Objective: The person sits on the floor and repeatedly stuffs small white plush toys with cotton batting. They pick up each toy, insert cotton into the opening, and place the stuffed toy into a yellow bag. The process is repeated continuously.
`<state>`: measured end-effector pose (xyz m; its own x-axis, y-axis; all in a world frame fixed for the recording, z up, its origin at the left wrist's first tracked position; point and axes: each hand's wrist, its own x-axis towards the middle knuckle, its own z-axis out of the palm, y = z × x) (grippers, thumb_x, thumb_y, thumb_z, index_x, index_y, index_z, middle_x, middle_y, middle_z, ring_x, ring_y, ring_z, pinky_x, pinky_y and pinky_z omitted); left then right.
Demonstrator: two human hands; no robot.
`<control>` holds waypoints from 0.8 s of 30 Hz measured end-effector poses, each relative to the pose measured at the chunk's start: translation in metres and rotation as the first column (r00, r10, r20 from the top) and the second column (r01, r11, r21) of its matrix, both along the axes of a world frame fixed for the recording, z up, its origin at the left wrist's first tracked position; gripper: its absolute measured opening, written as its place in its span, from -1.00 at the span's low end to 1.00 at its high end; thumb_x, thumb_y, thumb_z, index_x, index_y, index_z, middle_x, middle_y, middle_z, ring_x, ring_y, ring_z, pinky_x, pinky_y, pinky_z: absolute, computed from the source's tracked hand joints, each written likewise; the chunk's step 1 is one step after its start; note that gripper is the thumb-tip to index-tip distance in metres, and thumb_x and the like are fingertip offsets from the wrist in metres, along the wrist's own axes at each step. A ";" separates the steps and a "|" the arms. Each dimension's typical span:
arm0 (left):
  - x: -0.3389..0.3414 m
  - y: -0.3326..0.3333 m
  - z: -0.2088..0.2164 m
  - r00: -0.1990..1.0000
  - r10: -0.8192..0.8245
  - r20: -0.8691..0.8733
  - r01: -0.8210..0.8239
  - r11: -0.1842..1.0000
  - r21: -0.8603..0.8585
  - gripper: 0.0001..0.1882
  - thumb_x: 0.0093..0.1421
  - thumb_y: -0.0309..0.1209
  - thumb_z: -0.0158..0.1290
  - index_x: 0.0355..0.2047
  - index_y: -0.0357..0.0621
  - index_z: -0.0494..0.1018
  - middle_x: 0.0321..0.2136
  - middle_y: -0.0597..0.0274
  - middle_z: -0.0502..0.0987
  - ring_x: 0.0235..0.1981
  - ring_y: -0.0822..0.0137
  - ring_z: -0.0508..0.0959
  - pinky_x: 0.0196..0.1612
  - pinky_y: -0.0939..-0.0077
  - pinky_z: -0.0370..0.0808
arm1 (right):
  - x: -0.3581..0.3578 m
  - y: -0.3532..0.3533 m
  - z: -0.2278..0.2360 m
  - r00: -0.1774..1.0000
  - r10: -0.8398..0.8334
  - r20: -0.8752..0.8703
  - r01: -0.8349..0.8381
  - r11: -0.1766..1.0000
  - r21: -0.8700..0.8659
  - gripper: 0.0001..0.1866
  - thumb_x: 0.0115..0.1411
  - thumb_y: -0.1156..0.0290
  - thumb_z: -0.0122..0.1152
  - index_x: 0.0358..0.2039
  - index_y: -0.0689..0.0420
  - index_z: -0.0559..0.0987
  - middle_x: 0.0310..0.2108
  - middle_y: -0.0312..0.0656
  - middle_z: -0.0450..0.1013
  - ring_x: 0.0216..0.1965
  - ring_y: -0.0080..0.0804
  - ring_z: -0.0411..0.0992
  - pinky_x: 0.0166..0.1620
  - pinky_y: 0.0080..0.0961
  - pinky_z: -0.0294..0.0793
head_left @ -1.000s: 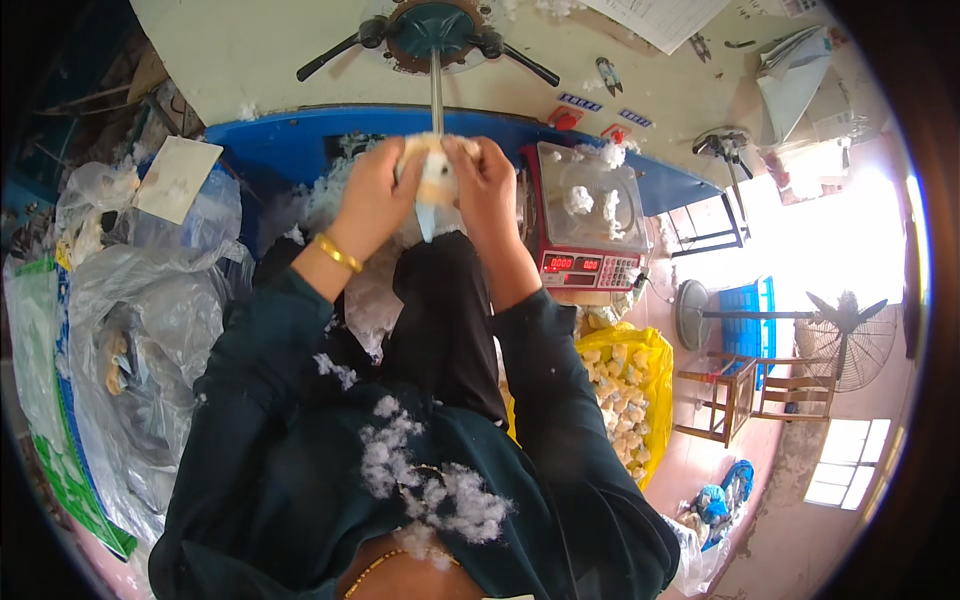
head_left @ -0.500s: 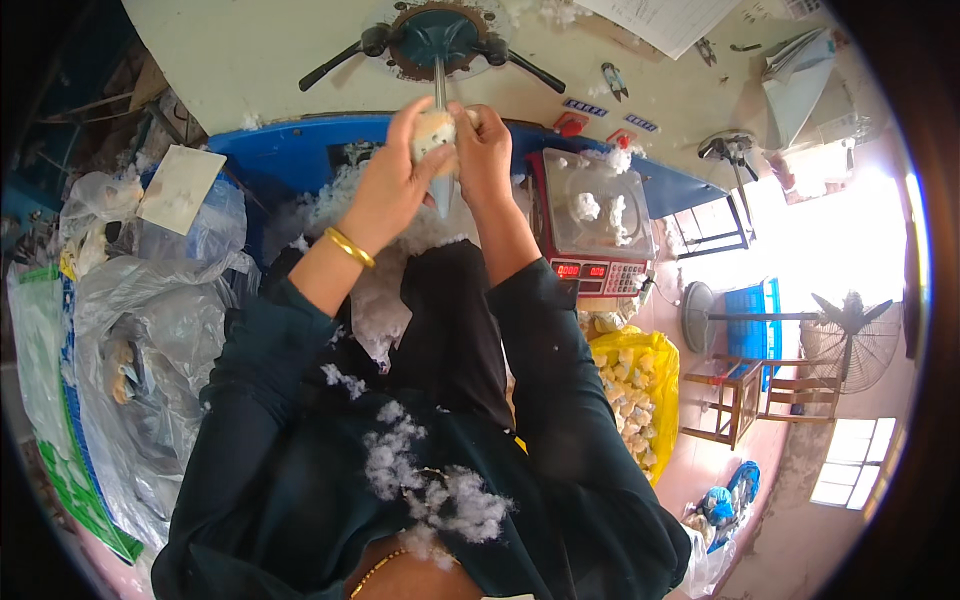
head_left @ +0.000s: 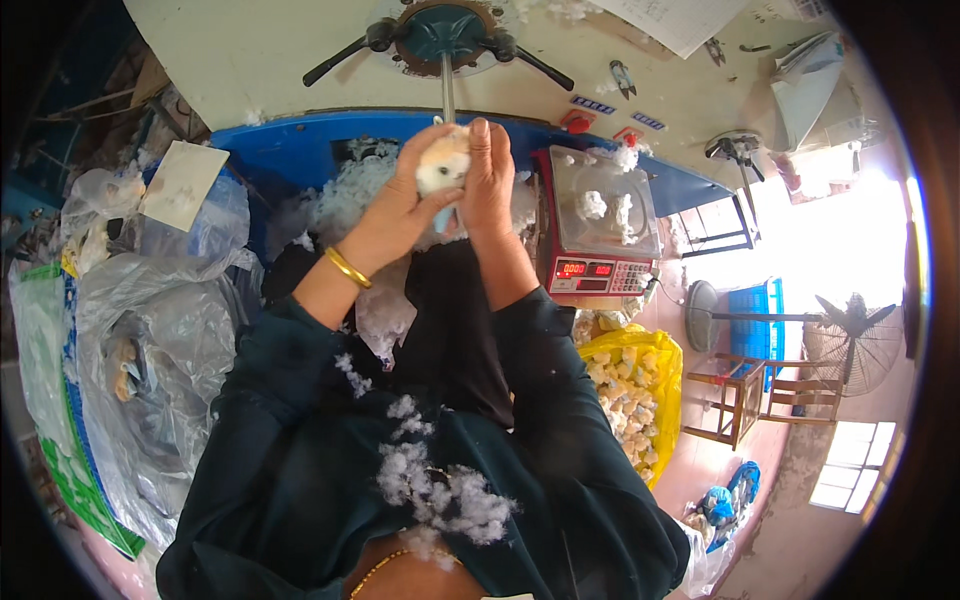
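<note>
A small cream and tan plush toy (head_left: 445, 168) with dark eyes sits at the end of a metal filling tube (head_left: 447, 92). My left hand (head_left: 402, 203) wraps its left side, thumb across the lower front. From the right, my right hand (head_left: 488, 180) presses against it with the fingers pointing up. A pale blue part (head_left: 446, 219) of the toy hangs below my thumb. The tube comes out of a dark round machine head (head_left: 442, 38) with a black handle on each side. Where the tube enters the toy is hidden by my fingers.
White stuffing (head_left: 350, 200) lies behind my hands along the blue table edge (head_left: 290, 135). To the right stand a red scale (head_left: 600, 215) and a yellow bag (head_left: 668, 385) of small plush pieces. Clear plastic bags (head_left: 150, 330) fill the left side.
Both hands have come slightly down, and the toy's face now shows more between them. The toy looks rounder. My right fingers have straightened from a bent grip near the tube.
</note>
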<state>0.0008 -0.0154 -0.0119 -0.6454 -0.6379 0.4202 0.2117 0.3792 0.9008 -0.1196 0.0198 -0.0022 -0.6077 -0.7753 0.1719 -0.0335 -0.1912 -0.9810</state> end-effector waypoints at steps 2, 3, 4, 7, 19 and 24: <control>0.008 -0.008 -0.001 0.999 -0.036 0.014 0.035 0.997 0.067 -0.34 0.23 -0.52 0.02 0.29 0.00 0.02 0.15 0.09 0.25 0.13 0.21 0.31 0.19 0.35 0.26 | 0.009 -0.004 -0.008 0.972 -0.119 -0.202 0.112 0.993 -0.046 -0.57 0.36 0.03 -0.09 -0.25 0.23 0.36 -0.43 -0.21 0.39 -0.43 -0.53 0.33 -0.36 -0.55 0.37; 0.011 -0.008 0.002 0.998 -0.044 0.055 0.040 0.997 0.067 -0.33 0.23 -0.52 0.02 0.30 0.00 0.01 0.13 0.08 0.26 0.08 0.23 0.35 0.14 0.37 0.30 | 0.012 -0.003 -0.010 0.951 -0.180 -0.251 0.163 0.983 -0.090 -0.57 0.36 0.04 -0.09 -0.24 0.23 0.36 -0.40 -0.19 0.40 -0.41 -0.52 0.34 -0.35 -0.55 0.38; 0.015 -0.007 0.006 0.994 -0.049 0.094 0.043 0.997 0.065 -0.33 0.23 -0.52 0.02 0.30 -0.01 0.00 0.12 0.08 0.26 0.03 0.25 0.39 0.09 0.40 0.35 | 0.013 -0.001 -0.010 0.970 -0.144 -0.196 0.132 0.989 -0.074 -0.56 0.36 0.03 -0.09 -0.23 0.23 0.37 -0.38 -0.19 0.40 -0.40 -0.52 0.34 -0.35 -0.55 0.38; 0.009 0.007 0.012 0.990 -0.109 0.090 0.097 0.986 0.134 -0.32 0.24 -0.53 0.01 0.30 0.00 -0.04 -0.02 0.08 0.35 -0.22 0.34 0.49 -0.15 0.49 0.47 | 0.006 0.007 -0.010 1.000 -0.017 -0.019 0.015 0.998 -0.062 -0.55 0.35 0.00 -0.09 -0.21 0.22 0.39 -0.34 -0.21 0.40 -0.37 -0.52 0.35 -0.32 -0.58 0.38; 0.012 0.021 0.010 0.992 -0.116 0.042 0.099 0.954 0.283 -0.35 0.21 -0.65 -0.08 0.26 0.07 0.02 -0.21 0.21 0.44 -0.52 0.49 0.45 -0.52 0.65 0.43 | 0.003 0.040 0.016 0.701 0.173 -0.692 -0.089 0.984 0.155 -0.28 0.06 0.19 0.32 0.15 0.15 0.20 -0.07 0.13 0.37 -0.10 0.10 0.40 -0.07 -0.19 0.43; 0.000 -0.020 0.013 0.990 -0.116 0.084 0.091 0.962 0.256 -0.34 0.11 -0.65 0.01 0.21 -0.01 0.09 -0.09 0.09 0.40 -0.30 0.32 0.53 -0.34 0.53 0.53 | 0.013 0.003 0.021 0.814 0.056 -0.578 0.069 0.979 0.192 -0.29 0.05 0.11 0.32 0.11 0.18 0.25 -0.06 0.14 0.36 -0.01 0.11 0.34 -0.02 -0.18 0.39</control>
